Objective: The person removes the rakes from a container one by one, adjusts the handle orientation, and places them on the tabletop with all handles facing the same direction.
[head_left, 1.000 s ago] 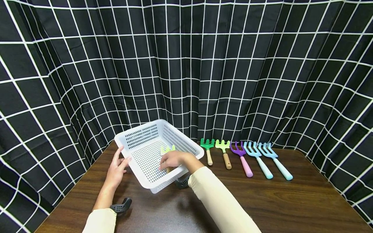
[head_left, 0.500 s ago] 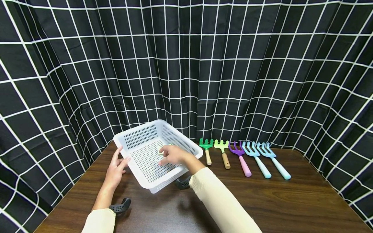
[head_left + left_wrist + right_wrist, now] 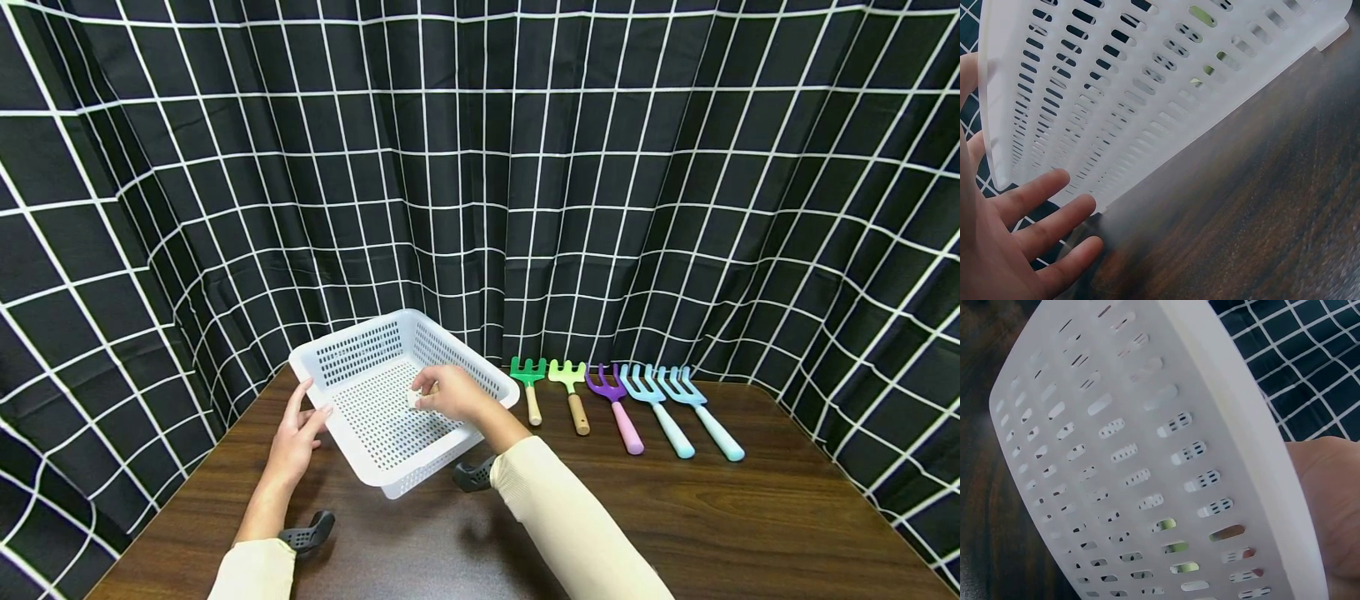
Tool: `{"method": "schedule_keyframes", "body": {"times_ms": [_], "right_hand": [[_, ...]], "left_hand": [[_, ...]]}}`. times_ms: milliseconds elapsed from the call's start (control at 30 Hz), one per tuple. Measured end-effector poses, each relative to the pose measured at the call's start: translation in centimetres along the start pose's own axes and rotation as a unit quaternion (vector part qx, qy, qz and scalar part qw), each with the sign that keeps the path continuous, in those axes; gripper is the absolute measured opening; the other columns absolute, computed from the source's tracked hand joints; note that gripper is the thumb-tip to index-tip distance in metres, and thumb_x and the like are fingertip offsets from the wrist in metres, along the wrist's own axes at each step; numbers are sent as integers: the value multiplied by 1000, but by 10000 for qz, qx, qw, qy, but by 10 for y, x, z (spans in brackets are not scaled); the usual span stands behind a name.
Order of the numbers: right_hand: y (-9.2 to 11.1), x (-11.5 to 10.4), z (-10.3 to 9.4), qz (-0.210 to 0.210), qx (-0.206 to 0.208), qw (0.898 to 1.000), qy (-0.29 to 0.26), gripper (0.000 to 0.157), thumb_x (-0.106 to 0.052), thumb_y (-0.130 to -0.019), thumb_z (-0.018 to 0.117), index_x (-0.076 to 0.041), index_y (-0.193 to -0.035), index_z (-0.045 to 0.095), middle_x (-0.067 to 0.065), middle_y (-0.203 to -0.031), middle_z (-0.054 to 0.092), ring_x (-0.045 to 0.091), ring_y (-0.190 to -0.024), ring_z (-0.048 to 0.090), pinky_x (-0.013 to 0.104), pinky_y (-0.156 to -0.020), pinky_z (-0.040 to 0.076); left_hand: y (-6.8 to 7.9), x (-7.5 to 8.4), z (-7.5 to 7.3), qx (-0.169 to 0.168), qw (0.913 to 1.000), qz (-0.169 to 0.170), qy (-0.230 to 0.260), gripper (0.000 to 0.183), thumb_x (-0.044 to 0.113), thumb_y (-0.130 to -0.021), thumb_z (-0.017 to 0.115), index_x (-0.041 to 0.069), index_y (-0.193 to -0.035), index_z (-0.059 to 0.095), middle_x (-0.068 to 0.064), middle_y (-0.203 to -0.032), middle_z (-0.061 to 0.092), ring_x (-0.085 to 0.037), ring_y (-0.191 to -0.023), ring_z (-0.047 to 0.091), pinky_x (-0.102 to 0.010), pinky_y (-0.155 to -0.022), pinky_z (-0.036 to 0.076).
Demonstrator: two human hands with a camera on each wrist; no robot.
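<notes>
My left hand rests at the left rim of a white plastic basket, thumb and index finger at the rim. In the left wrist view its other fingers are straight and spread beside the slotted wall. Inside the basket, the right hand is bent down with its fingertips together. It pinches a small hand fork, mostly hidden by the hand; a pale bit shows at the fingertips. Through the slots in the right wrist view appear the fork's light green head and brown handle.
On the brown table to the right lie several hand forks in a row: a green one, a light green one, a purple one with pink handle and light blue ones. A black gridded curtain hangs behind.
My right hand has shifted up and deeper into the basket, its fingers opening and then closing again over the small fork, which is now mostly covered. The left hand stays at the rim.
</notes>
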State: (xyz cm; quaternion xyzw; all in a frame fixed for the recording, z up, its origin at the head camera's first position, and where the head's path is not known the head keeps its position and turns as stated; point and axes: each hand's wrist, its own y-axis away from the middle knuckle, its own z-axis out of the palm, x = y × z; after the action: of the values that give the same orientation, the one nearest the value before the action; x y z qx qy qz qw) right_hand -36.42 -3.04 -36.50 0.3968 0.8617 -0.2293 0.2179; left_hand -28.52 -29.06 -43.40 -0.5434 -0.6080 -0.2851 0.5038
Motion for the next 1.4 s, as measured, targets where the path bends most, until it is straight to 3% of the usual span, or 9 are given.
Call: {"method": "schedule_keyframes", "body": {"times_ms": [233,567,833,1200,1400], "right_hand": [[2,1,-1,159,511,9984,-165,17,-15,-85,73,-7,-101,71,-5,-81,62,9,-74,54,26,-71,43],[8,1,-3,525,1415,9877,-411,6,-16,-85,74,-13,-86,69,-1,-81,64,11,-74,56,27,-71,45],[11,2,-2,408,1973,9784,-464,11,-19,-86,74,-11,-93,70,-1,-83,64,12,-72,55,27,-65,45],[16,5,2,18,3106,9488,-580,14,-11,-81,78,-9,-93,70,1,-79,63,12,-68,54,25,-61,45],[19,7,3,-148,3421,9378,-567,16,-9,-79,79,-8,-92,70,2,-80,64,13,-68,56,25,-61,47]], "left_hand": [[0,1,1,13,10000,39,-27,67,36,-101,49,24,-157,15,-27,-126,55,-30,-102,56,-46,-85,45],[0,1,1,6,10000,54,0,66,36,-101,49,25,-157,15,-27,-126,54,-32,-103,56,-49,-86,44],[1,0,-1,-16,10000,-4,16,67,37,-101,48,26,-157,13,-27,-127,53,-35,-108,54,-47,-86,44],[1,0,-1,-22,10000,0,-59,67,38,-101,48,25,-157,13,-27,-128,54,-31,-107,54,-45,-85,45],[1,1,0,25,9999,3,-145,67,39,-101,47,25,-157,14,-27,-127,54,-29,-106,56,-45,-84,45]]}}
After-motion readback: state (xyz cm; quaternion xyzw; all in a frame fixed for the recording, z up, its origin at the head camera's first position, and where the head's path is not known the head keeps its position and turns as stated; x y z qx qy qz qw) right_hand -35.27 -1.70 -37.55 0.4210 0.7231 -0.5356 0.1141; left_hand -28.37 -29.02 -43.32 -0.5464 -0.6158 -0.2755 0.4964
